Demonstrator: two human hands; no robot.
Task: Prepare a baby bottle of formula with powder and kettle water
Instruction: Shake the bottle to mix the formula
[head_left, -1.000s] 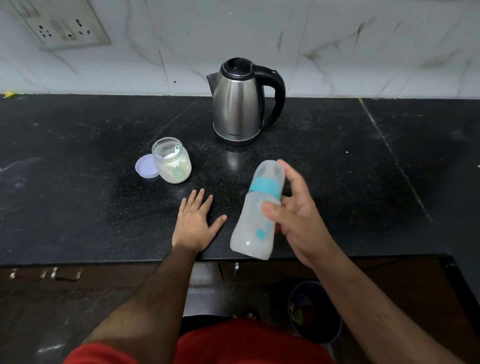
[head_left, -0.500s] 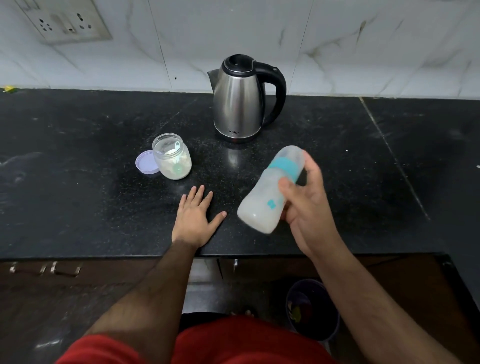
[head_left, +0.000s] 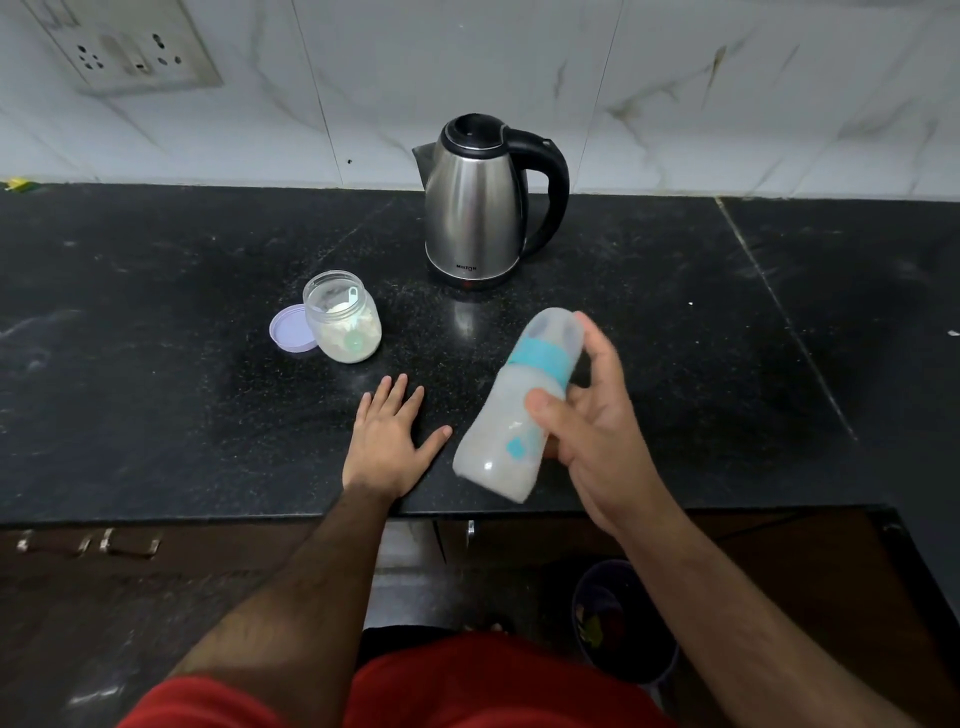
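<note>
From the head camera, the right hand (head_left: 592, 431) grips the baby bottle (head_left: 519, 415) in the air over the front part of the black countertop (head_left: 156, 364). The thumb lies across the bottle's body and the fingers curl round its far side, reaching up near the cap. The bottle is tilted — its capped top points up and away toward the wall, its base down toward the counter's front edge. It looks cloudy white inside, with a teal collar below a clear cap, and its outline is somewhat blurred.

The left hand (head_left: 389, 441) rests flat on the countertop just left of the bottle, fingers straight and spread, holding nothing.

Behind the left hand stands an open powder jar (head_left: 343, 319) — white powder and a small scoop show inside. Its lilac lid (head_left: 288, 330) lies on the counter, touching the jar's left side. The steel kettle (head_left: 478, 202) stands upright near the marbled wall, lid closed, black handle to the right. A socket panel (head_left: 130, 49) is mounted on the wall at upper left. Below the counter edge, a dark bin (head_left: 623, 618) is partly visible.
</note>
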